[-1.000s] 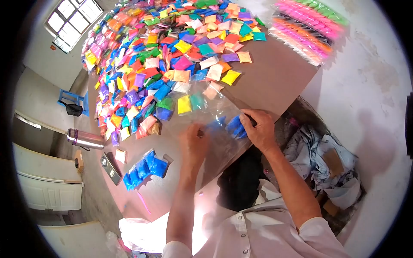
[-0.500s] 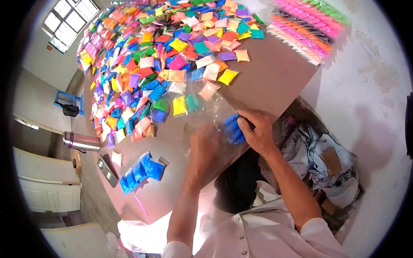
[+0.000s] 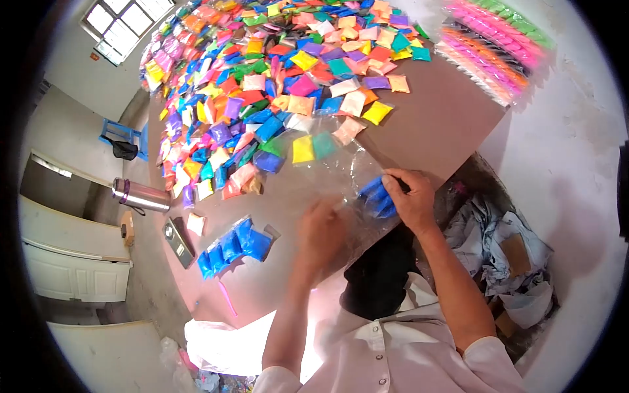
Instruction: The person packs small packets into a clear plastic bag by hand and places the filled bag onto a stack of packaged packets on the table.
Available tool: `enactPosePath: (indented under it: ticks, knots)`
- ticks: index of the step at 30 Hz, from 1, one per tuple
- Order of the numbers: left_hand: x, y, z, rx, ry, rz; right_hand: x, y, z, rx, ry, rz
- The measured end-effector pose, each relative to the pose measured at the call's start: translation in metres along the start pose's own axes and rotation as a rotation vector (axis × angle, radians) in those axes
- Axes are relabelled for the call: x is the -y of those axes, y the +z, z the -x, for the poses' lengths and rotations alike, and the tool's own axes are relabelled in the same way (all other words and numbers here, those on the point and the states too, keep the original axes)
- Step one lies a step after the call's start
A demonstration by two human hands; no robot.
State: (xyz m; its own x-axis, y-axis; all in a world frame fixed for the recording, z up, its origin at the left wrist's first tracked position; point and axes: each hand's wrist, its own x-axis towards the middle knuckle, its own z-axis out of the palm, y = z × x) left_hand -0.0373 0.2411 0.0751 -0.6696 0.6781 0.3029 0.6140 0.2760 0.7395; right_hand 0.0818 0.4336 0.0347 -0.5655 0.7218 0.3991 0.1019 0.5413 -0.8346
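Observation:
My right hand (image 3: 414,198) pinches the edge of a large clear plastic bag (image 3: 344,177) near the table's front edge. Several blue packets (image 3: 377,196) show under its fingers, seemingly inside the bag. To the left, my left hand (image 3: 322,226) is smeared by motion over the lower part of the bag; its fingers cannot be made out. A yellow packet (image 3: 303,149) and a teal packet (image 3: 324,145) show at the bag's far end. A joined strip of blue packets (image 3: 234,247) lies on the table left of my left hand.
A big heap of colourful packets (image 3: 242,98) covers the far left of the brown table (image 3: 445,118). Bundles in clear wrap (image 3: 488,49) lie at the far right corner. A steel flask (image 3: 141,195) and a dark phone-like object (image 3: 178,241) are at left. Crumpled sheets (image 3: 488,236) lie right.
The whole view has shifted, so the table appears further right. My left hand has moved slightly down beside the bag. My right hand keeps its hold on the bag and blue packets.

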Motion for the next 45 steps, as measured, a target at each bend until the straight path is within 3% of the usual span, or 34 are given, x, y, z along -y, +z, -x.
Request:
enactPosePath:
  ticks: [2, 6, 8, 11, 15, 17, 20, 22, 24, 25, 28, 34, 38, 42, 44, 45]
  knots:
    - [0.018, -0.034, 0.012, -0.064, -0.098, -0.028, 0.002, 0.002, 0.001, -0.014, 0.04, -0.059]
    - [0.062, -0.111, 0.03, -0.118, -0.073, -0.514, 0.0, 0.001, 0.0, -0.011, 0.042, -0.047]
    - [0.061, -0.127, 0.035, -0.008, -0.258, -0.537, 0.002, 0.001, 0.0, 0.003, 0.071, -0.079]
    - [0.072, -0.136, 0.041, 0.136, -0.243, -0.525, 0.002, 0.0, 0.0, -0.014, 0.05, -0.048]
    - [0.062, -0.143, 0.041, 0.077, -0.09, -0.422, 0.004, -0.002, 0.001, -0.014, 0.04, -0.093]
    - [0.023, -0.149, 0.035, 0.058, -0.255, -0.306, 0.002, -0.002, 0.001, -0.028, 0.023, -0.065]
    - [0.006, -0.144, 0.032, -0.07, -0.1, -0.137, 0.002, -0.003, 0.0, -0.016, -0.011, -0.056]
    - [0.0, -0.135, 0.026, -0.072, 0.012, -0.19, 0.006, -0.004, 0.0, -0.011, 0.035, -0.067]
    - [0.004, -0.11, 0.023, -0.047, -0.231, 0.319, 0.007, -0.004, 0.0, -0.011, 0.04, -0.083]
    - [0.013, -0.092, 0.021, -0.08, -0.237, 0.376, 0.006, -0.004, 0.0, -0.011, 0.049, -0.099]
    - [0.025, -0.051, 0.011, -0.077, -0.331, 0.352, 0.002, -0.002, 0.001, -0.035, 0.006, -0.071]
    - [0.044, 0.012, -0.002, -0.114, -0.291, 0.485, 0.004, -0.005, 0.001, 0.016, 0.047, -0.022]
    - [0.059, 0.038, -0.011, -0.03, -0.219, 0.338, 0.003, -0.005, -0.001, -0.008, -0.006, 0.011]
    - [0.031, 0.041, -0.019, 0.034, -0.156, 0.308, 0.003, -0.005, -0.002, 0.014, -0.002, -0.033]
    - [0.035, 0.044, -0.019, -0.072, 0.113, -0.041, 0.003, -0.006, -0.003, 0.022, -0.02, -0.024]
    - [0.031, 0.043, -0.02, -0.071, 0.11, -0.041, 0.002, -0.007, -0.004, 0.038, -0.028, -0.039]
